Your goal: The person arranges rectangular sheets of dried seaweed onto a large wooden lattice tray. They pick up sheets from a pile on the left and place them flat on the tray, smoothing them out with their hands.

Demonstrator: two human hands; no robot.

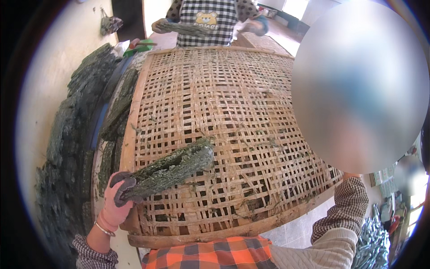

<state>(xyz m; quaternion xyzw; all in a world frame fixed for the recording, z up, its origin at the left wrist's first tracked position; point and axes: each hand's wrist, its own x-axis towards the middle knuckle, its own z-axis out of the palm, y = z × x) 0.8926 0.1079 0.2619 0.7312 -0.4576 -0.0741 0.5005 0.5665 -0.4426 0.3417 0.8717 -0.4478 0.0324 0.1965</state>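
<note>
My left hand (117,196), in a pink glove with grey fingers, grips the near end of a long, flattened bundle of dark green dried plant material (171,166). The bundle slants up to the right above a slatted, woven bamboo screen (221,124) in a wooden frame. Its far end lies over the screen's middle; whether it touches the weave I cannot tell. My right forearm, in a checked sleeve (349,195), reaches up at the right. A blurred patch covers my right hand, so its fingers and anything in them are hidden.
Dark green bundles are stacked along the left wall (67,144), and more lie on a ledge (117,111) beside the screen. Across from me a person in a checked apron (206,22) holds a similar bundle (184,29). Shiny silvery pieces (371,242) are piled at lower right.
</note>
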